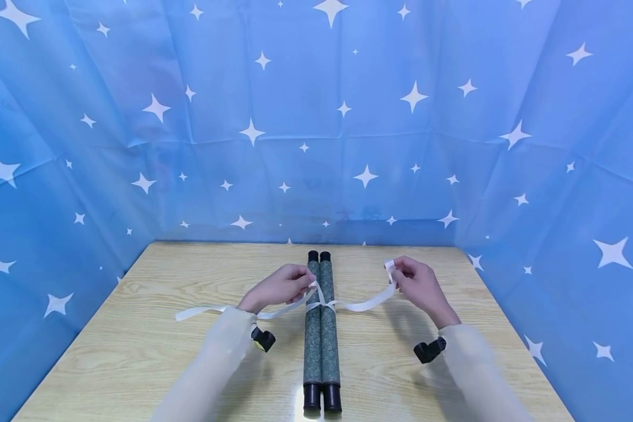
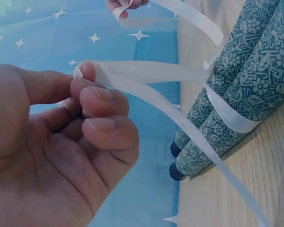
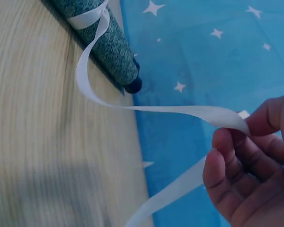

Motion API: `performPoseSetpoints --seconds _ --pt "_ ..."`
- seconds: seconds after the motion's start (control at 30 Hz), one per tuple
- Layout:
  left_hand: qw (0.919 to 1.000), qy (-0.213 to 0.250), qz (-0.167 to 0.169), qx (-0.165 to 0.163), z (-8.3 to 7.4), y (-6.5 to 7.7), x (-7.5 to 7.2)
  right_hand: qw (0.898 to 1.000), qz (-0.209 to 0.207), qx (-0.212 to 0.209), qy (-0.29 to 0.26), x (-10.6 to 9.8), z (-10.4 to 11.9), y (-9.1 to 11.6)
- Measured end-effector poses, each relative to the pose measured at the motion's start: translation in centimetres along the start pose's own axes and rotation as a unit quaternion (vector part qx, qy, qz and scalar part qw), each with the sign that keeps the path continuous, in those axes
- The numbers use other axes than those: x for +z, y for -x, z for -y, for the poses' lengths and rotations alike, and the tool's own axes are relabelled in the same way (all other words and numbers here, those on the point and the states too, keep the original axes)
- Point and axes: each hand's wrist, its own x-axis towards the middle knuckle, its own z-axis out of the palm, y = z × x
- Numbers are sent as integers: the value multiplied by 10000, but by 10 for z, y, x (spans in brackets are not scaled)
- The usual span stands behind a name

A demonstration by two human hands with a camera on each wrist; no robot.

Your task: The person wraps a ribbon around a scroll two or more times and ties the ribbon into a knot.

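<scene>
A scroll (image 1: 313, 346), rolled from both ends into two green patterned rolls with black end knobs, lies lengthwise on the table. White ribbon (image 1: 366, 305) circles its middle and crosses on top. Just over the left roll, my left hand (image 1: 279, 285) pinches one length of ribbon between thumb and fingertip; its loose tail trails left under the wrist. Off to the right and raised, my right hand (image 1: 419, 287) pinches the other length, which sags back to the scroll. In the right wrist view, more ribbon (image 3: 173, 191) hangs below that hand (image 3: 255, 175).
The light wood table (image 1: 137, 328) carries the scroll near its centre line. Blue cloth (image 1: 306, 158) with white stars hangs behind the table and along both sides. Black wrist cameras (image 1: 429, 350) sit at both pale sleeves.
</scene>
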Motion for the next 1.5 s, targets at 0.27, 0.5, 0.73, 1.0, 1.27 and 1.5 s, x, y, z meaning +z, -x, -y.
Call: performPoseSetpoints --seconds 0.27,0.5,0.73,1.0,1.27,1.5 --pt "10000 -11 16 28 -3 -4 1 9986 149 -494 84 14 17 -15" --pt "10000 -52 25 -59 -4 -5 1 9963 447 -726 59 25 39 -28" --pt "9999 48 37 -86 -4 -7 2 9942 644 -865 55 35 57 -44" --pt "9999 131 59 -96 -1 -9 2 9893 784 -1234 -13 48 72 -59" --pt "9999 114 110 -6 1 -11 2 9843 965 -1471 -110 60 84 -67" --pt "9998 158 143 -66 -1 -10 1 9810 1338 -1317 -491 73 86 -71"
